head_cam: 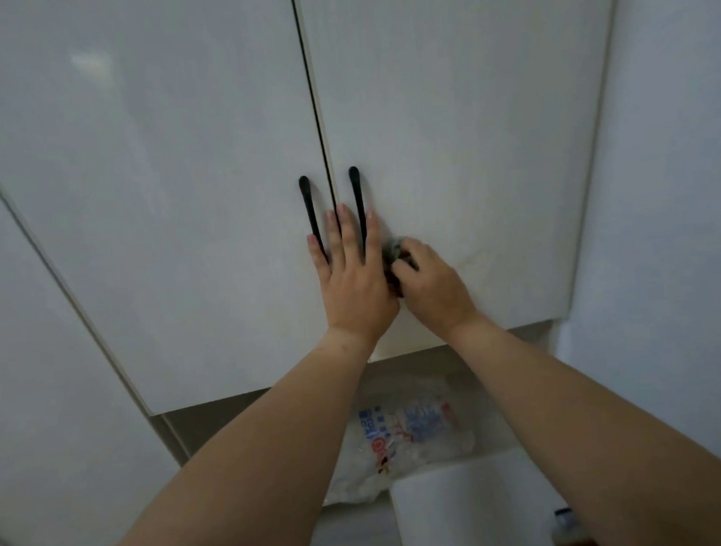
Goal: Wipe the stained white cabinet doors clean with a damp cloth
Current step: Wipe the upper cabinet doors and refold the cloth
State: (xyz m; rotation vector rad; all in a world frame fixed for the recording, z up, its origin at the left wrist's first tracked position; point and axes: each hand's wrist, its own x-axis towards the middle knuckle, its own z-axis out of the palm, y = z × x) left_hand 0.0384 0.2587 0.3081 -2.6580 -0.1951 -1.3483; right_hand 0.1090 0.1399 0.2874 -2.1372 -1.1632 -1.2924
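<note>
Pressing flat with straight, spread fingers, the left hand (352, 273) lies across the seam between the two glossy white cabinet doors, the left door (155, 192) and the right door (469, 139), its fingers threaded among the two slim black bar handles (312, 216). Just beside it, the right hand (431, 281) curls round one crumpled grey damp cloth (393, 249), held against the right door's lower left corner. Faint yellowish streaks (472, 257) mark that door. Below its bottom edge lie one printed clear plastic bag (406, 434) and one white roll (470, 515).
</note>
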